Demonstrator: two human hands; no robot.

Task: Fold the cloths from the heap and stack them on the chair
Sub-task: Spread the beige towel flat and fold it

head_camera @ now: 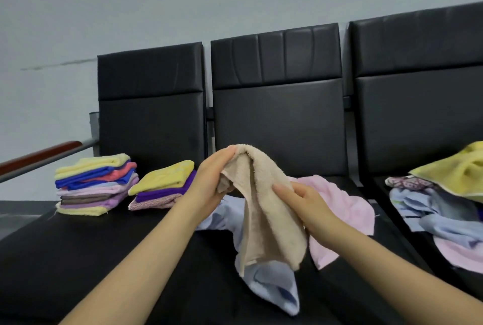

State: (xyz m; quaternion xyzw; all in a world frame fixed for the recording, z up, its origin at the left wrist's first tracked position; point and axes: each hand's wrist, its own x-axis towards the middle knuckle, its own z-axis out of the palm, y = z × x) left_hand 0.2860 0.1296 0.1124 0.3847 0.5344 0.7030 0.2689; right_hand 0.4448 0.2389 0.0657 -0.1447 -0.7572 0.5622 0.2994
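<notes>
Above the middle chair seat (pixel 183 259), we hold a beige cloth (pixel 264 209) in the air: our left hand (pixel 211 181) grips its upper fold; our right hand (pixel 304 202) pinches its right edge; folded stacks (pixel 95 183) sit left of it; the heap (pixel 444 199) lies right.

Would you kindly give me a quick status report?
Both hands, left and right, grip beige cloth, lifted, unfolded. Two stacks on left chair. Pink cloth and blue cloth lie beneath.
</notes>
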